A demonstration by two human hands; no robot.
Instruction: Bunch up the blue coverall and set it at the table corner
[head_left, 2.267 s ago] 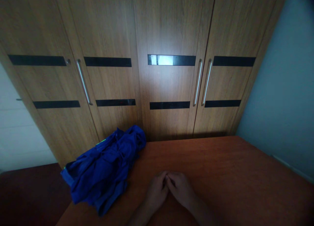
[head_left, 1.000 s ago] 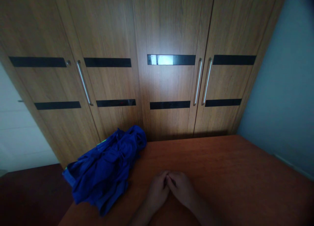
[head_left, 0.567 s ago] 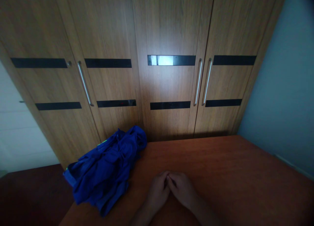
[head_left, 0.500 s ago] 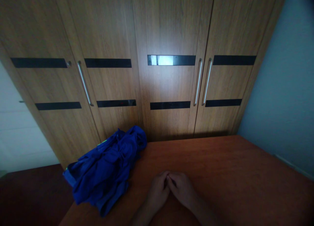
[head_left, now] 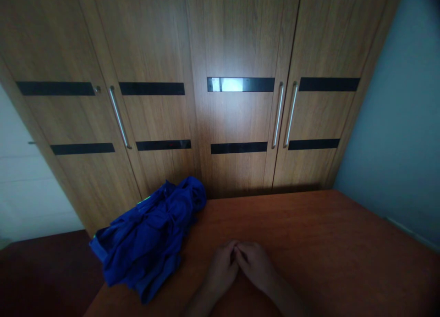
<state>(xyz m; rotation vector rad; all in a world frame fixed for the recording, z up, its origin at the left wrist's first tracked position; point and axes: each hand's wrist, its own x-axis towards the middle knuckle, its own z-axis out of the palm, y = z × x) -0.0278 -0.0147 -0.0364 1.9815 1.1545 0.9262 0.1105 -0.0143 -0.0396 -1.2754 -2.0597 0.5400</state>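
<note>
My left hand [head_left: 222,266] and my right hand [head_left: 256,266] rest together on the reddish-brown wooden table [head_left: 285,220], their fingers curled in and the thumbs meeting. Both are closed, and no object shows in either one. The inner fingers are partly hidden and the light is dim. To the left of my hands, apart from them, lies a crumpled blue garment [head_left: 147,236] with a thin bright green-yellow strip along its far edge. It reaches to the table's left edge.
Behind the table stands a wooden wardrobe [head_left: 237,119] with dark inlaid strips and metal handles [head_left: 277,115], its doors closed. A pale blue wall [head_left: 395,124] bounds the right side. White furniture or a door [head_left: 27,188] and a dark red floor area [head_left: 44,275] are at the left.
</note>
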